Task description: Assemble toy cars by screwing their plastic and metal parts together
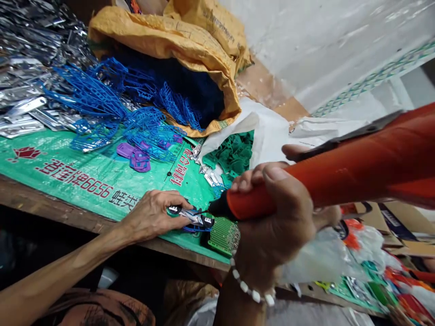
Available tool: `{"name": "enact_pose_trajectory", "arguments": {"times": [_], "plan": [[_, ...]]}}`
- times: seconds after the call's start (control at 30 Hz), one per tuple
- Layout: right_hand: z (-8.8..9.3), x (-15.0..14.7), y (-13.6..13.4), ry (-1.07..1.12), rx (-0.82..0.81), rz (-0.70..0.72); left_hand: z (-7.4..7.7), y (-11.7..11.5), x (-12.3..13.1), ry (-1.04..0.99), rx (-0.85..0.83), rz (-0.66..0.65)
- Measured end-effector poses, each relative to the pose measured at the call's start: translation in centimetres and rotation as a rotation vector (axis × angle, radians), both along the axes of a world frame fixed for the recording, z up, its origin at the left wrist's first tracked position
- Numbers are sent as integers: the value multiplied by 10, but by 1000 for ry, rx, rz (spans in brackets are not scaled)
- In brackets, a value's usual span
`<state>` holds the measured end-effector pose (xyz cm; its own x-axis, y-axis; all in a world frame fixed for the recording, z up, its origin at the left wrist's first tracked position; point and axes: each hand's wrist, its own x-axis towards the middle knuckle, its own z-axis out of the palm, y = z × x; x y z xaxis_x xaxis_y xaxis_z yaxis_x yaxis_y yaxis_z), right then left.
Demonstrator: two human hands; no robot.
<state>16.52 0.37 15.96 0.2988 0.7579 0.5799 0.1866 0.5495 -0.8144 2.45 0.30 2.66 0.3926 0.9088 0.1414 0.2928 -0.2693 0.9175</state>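
My left hand (154, 215) pinches a small silver toy piece (193, 216) with round black ends at the table's front edge. A blue part shows beneath this piece. My right hand (282, 213), with a white-beaded bracelet at the wrist, is wrapped round a red power screwdriver (356, 158). The screwdriver's black nose points left, and its thin bit reaches the silver piece; whether it sits in a screw is too small to tell. Just right of the piece is a green mesh-patterned tray (217, 237) with small screws (233, 236) in it, partly hidden by my right wrist.
Blue plastic frames (91, 93) spill from a yellow woven sack (190, 34). Silver parts (30, 77) are heaped at left, with purple pieces (137, 156) nearby. A white sack (267, 136) holds green parts (234, 151). Bags, cartons (394, 222) and coloured parts lie at right.
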Motion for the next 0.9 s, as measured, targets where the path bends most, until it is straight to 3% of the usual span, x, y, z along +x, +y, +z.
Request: {"name": "enact_pose_trajectory", "arguments": {"times": [0.17,0.53,0.9], "plan": [[-9,-12,4,129,-15,88,-1,-1,2,-12,24,16],[-12,-12,5,144,-26,74,-1,0,3,-28,20,18],[-14,-12,6,151,-20,167,0,-1,2,-40,19,2]]}}
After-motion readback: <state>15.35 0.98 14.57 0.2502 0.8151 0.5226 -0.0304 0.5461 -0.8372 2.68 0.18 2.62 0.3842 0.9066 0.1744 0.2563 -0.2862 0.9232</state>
